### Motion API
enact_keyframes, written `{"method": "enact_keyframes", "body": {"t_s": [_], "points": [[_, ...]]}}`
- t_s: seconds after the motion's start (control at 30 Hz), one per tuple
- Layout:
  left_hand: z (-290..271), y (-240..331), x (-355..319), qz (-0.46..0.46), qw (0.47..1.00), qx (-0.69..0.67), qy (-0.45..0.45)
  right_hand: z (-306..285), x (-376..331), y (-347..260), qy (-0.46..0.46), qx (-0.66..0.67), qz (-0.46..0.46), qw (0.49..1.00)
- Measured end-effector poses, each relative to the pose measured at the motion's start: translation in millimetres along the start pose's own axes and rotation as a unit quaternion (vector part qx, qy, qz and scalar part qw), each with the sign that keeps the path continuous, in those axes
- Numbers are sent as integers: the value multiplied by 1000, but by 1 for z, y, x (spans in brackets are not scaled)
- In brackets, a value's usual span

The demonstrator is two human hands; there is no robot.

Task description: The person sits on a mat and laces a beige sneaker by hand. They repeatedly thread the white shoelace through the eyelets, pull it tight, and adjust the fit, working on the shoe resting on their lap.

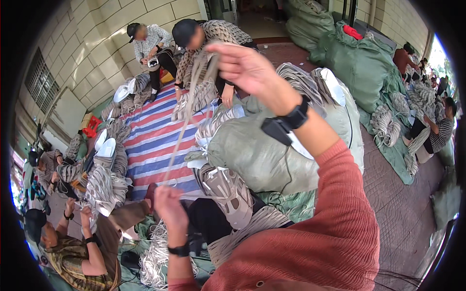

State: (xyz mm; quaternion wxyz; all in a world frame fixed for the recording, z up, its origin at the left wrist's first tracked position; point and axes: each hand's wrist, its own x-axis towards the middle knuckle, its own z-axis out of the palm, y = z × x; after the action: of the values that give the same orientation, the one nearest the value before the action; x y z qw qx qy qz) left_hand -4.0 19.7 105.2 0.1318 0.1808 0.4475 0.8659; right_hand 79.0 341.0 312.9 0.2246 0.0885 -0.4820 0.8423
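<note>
A pale shoelace (pixel 182 140) runs taut and slightly blurred between my two hands. My right hand (pixel 242 68) is raised high, its fingers closed on the upper part of the lace. Lower down, my left hand (pixel 171 209) is closed on the lace's other stretch; motion blurs its fingertips. A grey-beige shoe upper (pixel 225 194) with white tabs lies on my lap, just right of my left hand. Under it, a bundle of beige laces (pixel 247 228) spreads across my thigh.
A large pale green sack (pixel 262 155) stands ahead, topped by bundled shoe uppers (pixel 301 80). A striped tarp (pixel 155 140) lies to the left, with shoe bundles (pixel 104 189) along it. Several people sit around. White laces (pixel 158 252) are heaped by my left arm. Green sacks (pixel 352 63) stand far right.
</note>
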Motion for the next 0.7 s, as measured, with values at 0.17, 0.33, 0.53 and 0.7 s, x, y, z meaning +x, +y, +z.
{"method": "enact_keyframes", "body": {"t_s": [0.17,0.33,0.53,0.7], "points": [[-127,77,-34,-73,972,-52,217,-123,-92,-38,189,80,-44,978],[-246,107,-83,-88,915,-141,368,-243,-223,-69,423,31,-121,897],[-360,125,-153,-110,859,-55,497,-328,-352,-63,692,-190,-25,696],[-355,111,-166,-179,867,180,429,-299,-398,-45,494,-779,313,226]]}}
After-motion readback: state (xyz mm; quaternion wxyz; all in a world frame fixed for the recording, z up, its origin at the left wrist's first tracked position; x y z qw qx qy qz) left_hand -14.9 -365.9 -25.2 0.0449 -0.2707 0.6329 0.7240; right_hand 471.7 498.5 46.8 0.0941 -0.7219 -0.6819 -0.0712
